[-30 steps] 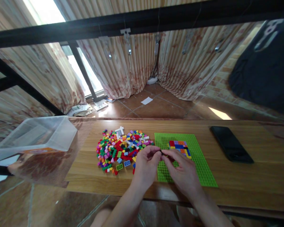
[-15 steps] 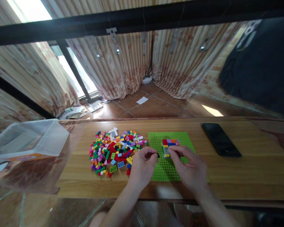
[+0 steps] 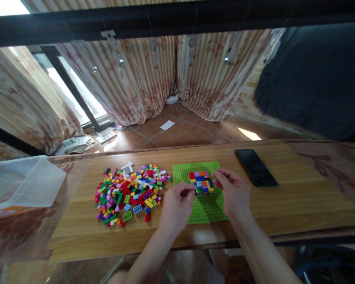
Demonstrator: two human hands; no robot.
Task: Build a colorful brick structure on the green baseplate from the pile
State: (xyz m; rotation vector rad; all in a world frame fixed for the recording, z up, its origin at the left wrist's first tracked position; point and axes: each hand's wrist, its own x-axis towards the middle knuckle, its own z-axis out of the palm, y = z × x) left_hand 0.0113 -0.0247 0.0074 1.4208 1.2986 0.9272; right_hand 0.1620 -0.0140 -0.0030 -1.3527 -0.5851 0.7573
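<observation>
A flat block of multicoloured toy bricks (image 3: 201, 182) sits on the green baseplate (image 3: 208, 213), its top a patchwork of red, blue, orange and yellow. My left hand (image 3: 177, 207) is at the block's left front corner, thumb and forefinger pinching a small black brick (image 3: 195, 192) that is mostly hidden by the fingertips. On the block's right side, my right hand (image 3: 236, 193) has its thumb and fingers pressed together close to the edge. Whatever lies between those fingertips is too small to make out.
Left of the baseplate spreads a pile of loose bricks (image 3: 124, 197) in many colours. A black phone (image 3: 256, 167) lies to the right on the wooden board (image 3: 307, 197). At the far left stands a translucent plastic bin (image 3: 26, 181). A black rail (image 3: 165, 19) crosses above.
The view has shifted to the right. My right hand has moved off the block's top to its right side, uncovering the coloured bricks; my left hand has come nearer the block's front corner.
</observation>
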